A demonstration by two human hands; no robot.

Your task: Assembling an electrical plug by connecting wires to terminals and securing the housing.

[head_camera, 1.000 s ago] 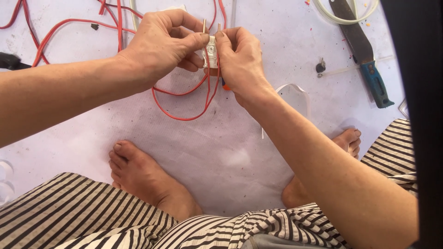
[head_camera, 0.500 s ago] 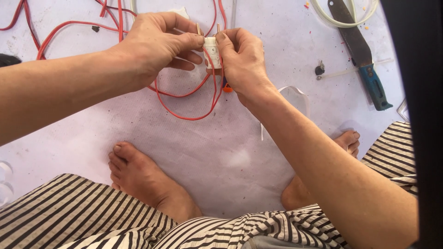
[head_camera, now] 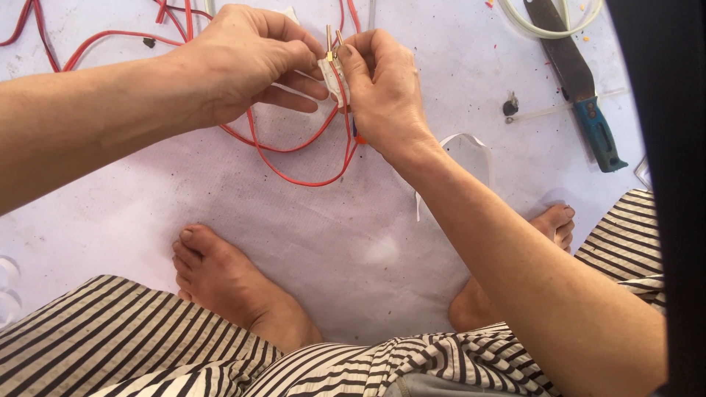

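Observation:
Both hands meet over a pale sheet on the floor, at the top middle of the head view. My left hand [head_camera: 246,62] pinches a small white plug part [head_camera: 332,79] with two brass pins sticking up. My right hand [head_camera: 382,88] grips the same part from the right, thumb and forefinger at the pins. Red wire [head_camera: 294,158] runs from the part and hangs in loops below the hands, lying on the sheet. How the wire joins the part is hidden by my fingers.
A knife with a blue handle [head_camera: 588,110] lies at the upper right beside a coil of pale tubing [head_camera: 548,22]. A small dark screw [head_camera: 510,107] and a white strip [head_camera: 463,158] lie near my right wrist. More red wire [head_camera: 66,44] trails upper left. My bare feet [head_camera: 228,283] rest below.
Both hands have stayed together on the small part, shifting slightly upward. The brass pins now show more clearly between my fingertips. The red loop below has moved a little.

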